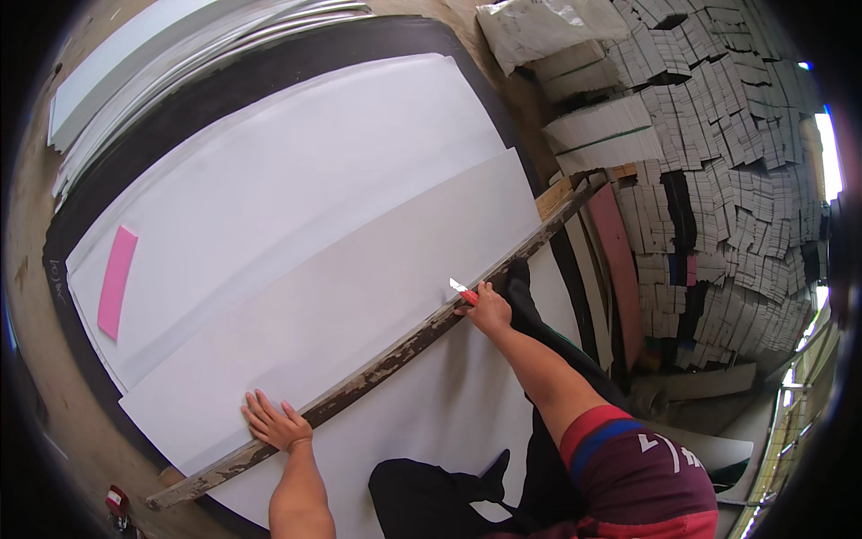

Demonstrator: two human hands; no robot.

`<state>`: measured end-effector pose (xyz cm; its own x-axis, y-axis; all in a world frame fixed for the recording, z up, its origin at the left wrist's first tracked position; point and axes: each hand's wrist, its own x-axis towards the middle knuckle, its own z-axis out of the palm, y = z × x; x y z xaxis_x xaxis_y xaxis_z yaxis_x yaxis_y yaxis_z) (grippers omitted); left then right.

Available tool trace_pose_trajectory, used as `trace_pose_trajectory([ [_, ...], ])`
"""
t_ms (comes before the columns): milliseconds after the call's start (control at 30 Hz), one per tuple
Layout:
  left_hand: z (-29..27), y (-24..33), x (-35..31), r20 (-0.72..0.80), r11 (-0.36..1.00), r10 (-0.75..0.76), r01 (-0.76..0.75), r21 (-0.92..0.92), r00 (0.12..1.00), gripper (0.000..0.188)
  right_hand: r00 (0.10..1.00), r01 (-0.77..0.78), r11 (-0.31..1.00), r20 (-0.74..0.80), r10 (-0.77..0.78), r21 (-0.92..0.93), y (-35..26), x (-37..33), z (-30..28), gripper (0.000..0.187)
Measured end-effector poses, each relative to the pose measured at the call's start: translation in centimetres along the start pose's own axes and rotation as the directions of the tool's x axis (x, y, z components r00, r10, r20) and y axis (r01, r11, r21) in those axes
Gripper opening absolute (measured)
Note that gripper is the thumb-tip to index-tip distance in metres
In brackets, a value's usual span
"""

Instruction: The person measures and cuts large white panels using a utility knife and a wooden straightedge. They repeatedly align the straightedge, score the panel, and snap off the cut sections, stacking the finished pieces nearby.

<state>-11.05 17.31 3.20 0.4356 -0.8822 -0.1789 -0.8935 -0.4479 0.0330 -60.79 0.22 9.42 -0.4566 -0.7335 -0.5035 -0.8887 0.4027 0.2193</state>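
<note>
A long worn wooden bar (386, 366) with chipped brown paint lies diagonally across large white sheets. My left hand (278, 424) is spread palm down on the top white sheet (341, 269), its heel touching the bar near its lower left end. Farther along the bar, my right hand (489, 310) grips a red utility knife (469, 296). Its bare blade points up and left over the sheet, just past the bar's far edge. Whether the blade tip touches the sheet, I cannot tell.
A pink strip (117, 283) lies on the white sheets at left. Black sheets (359, 43) show around the edges. More white sheets (135, 81) are stacked far left. Piles of cut white pieces (718, 162) rise at right, near a pink sheet (618, 260). My black-trousered legs rest on the near sheet.
</note>
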Motion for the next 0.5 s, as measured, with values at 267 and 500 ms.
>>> trace_pose_trajectory([
  [267, 0.1, 0.2, 0.0, 0.096, 0.996, -0.042, 0.050, -0.077, 0.994, 0.076, 0.898, 0.303, 0.932, -0.389, -0.208, 0.201, -8.4, -6.1, 2.7, 0.055],
  [500, 0.3, 0.4, -0.3, 0.106, 0.991, -0.042, 0.054, -0.119, 0.994, 0.077, 0.665, 0.668, 0.744, -0.462, -0.587, 0.016, -23.9, -16.6, 10.1, 0.056],
])
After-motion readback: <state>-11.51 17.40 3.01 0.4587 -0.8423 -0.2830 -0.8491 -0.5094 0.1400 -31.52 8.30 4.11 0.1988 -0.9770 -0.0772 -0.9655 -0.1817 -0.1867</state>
